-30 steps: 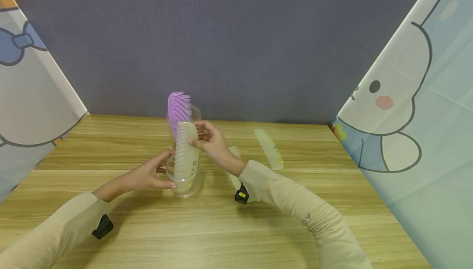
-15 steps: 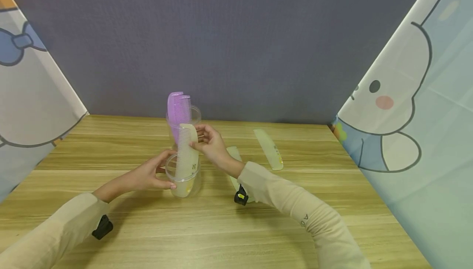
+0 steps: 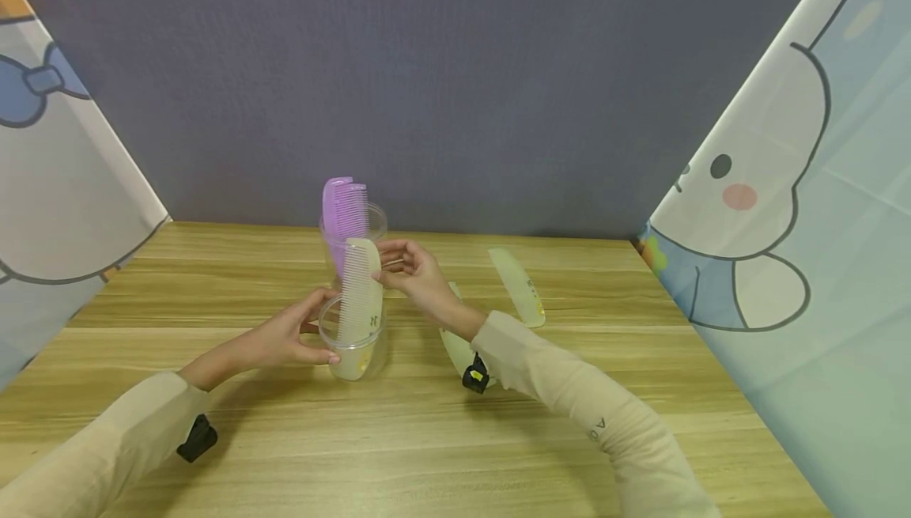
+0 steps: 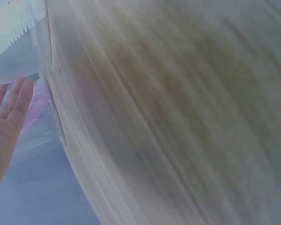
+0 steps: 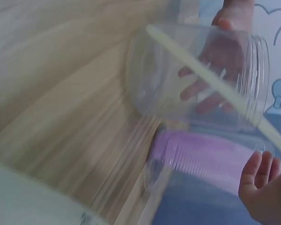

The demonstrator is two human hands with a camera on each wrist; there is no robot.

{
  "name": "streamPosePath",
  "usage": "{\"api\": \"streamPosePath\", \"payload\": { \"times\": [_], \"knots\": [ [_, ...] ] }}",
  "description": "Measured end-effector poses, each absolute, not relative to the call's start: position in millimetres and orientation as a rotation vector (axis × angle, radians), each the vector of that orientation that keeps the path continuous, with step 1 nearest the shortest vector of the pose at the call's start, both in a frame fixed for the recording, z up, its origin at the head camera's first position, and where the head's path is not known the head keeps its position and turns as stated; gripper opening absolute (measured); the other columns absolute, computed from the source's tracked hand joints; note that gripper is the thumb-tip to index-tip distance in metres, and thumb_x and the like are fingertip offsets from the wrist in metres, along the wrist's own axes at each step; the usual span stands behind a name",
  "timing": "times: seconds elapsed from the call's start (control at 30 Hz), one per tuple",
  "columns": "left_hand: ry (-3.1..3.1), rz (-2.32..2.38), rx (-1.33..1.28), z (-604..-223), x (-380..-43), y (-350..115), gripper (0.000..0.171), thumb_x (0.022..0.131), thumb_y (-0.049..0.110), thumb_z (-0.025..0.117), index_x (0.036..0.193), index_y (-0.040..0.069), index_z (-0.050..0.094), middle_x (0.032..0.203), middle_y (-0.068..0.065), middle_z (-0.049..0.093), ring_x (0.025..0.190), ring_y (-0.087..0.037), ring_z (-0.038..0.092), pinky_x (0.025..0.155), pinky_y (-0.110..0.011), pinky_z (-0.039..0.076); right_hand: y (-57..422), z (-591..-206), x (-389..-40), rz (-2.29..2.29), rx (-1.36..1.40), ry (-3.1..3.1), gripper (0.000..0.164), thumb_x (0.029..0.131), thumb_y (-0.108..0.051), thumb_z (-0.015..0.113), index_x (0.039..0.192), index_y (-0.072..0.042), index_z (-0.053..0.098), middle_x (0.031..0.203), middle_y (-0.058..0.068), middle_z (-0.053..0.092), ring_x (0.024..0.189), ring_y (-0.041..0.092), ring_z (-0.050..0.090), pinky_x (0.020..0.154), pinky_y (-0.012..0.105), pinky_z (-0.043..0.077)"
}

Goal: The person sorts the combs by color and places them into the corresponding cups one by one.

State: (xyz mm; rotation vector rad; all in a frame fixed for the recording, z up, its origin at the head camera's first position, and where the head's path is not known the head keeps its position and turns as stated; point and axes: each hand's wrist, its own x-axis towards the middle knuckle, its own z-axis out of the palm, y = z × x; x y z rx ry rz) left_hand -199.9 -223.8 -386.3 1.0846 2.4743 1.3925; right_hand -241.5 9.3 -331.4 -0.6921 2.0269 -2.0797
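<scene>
My left hand (image 3: 295,336) holds a clear plastic cup (image 3: 380,356) from its left side, thumb in front and fingers round the back. A cream comb (image 3: 360,289) stands in that cup, leaning on the rim, its teeth facing left. My right hand (image 3: 420,279) is just right of the comb's upper part. Its thumb tip is at the comb's edge, and in the right wrist view its fingers (image 5: 253,173) are apart from the leaning comb. Behind, purple combs (image 3: 345,213) stand in a second clear cup (image 3: 379,221).
One cream comb (image 3: 518,287) lies on the wooden table (image 3: 342,447) at the right. Another cream comb (image 3: 457,348) lies partly hidden under my right wrist. A dark panel (image 3: 455,91) rises along the table's back edge, with printed cloth (image 3: 769,209) at both sides.
The comb in the front cup has sunk slightly and then stayed put. My right hand has shifted right, its thumb moving from the comb's face to its edge. The left hand stays still.
</scene>
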Motion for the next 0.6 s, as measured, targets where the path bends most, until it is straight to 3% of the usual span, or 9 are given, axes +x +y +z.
{"api": "streamPosePath", "payload": {
  "times": [0.13,0.27,0.37,0.6],
  "knots": [
    [2.48,1.401,1.066,-385.5,-198.0,-223.2,0.077,0.073,0.016,0.076,0.134,0.005,0.03,0.128,-0.017,0.046,0.115,-0.02,0.051,0.087,-0.032,0.053,22.6,-333.4,-245.9,-2.066,-0.707,2.018,0.041,0.084,0.004,0.058,0.122,0.005,0.044,0.115,0.027,0.052,0.086,0.013,0.056,0.077,0.025,0.054],
    [2.511,1.399,1.047,-385.5,-196.3,-223.3,0.077,0.073,0.017,0.077,0.133,0.004,0.032,0.127,-0.017,0.046,0.113,-0.023,0.052,0.086,-0.035,0.053,38.2,-339.5,-251.4,-2.005,-0.715,2.098,0.037,0.087,0.0,0.057,0.121,0.004,0.044,0.116,0.028,0.051,0.084,0.011,0.056,0.082,0.037,0.053],
    [2.537,1.391,1.055,-385.8,-195.4,-223.7,0.075,0.073,0.016,0.076,0.133,0.002,0.033,0.125,-0.018,0.048,0.11,-0.027,0.054,0.085,-0.037,0.054,49.9,-347.1,-256.2,-1.943,-0.702,2.161,0.035,0.087,-0.002,0.057,0.12,0.003,0.045,0.115,0.027,0.051,0.084,0.01,0.054,0.08,0.037,0.052],
    [2.569,1.38,1.059,-385.8,-194.0,-223.7,0.073,0.073,0.016,0.076,0.132,0.002,0.035,0.122,-0.017,0.05,0.107,-0.029,0.056,0.084,-0.038,0.054,75.0,-364.7,-265.1,-1.787,-0.684,2.315,0.036,0.087,-0.006,0.06,0.12,0.001,0.046,0.116,0.026,0.05,0.097,0.03,0.054,0.08,0.037,0.053]
  ]
}}
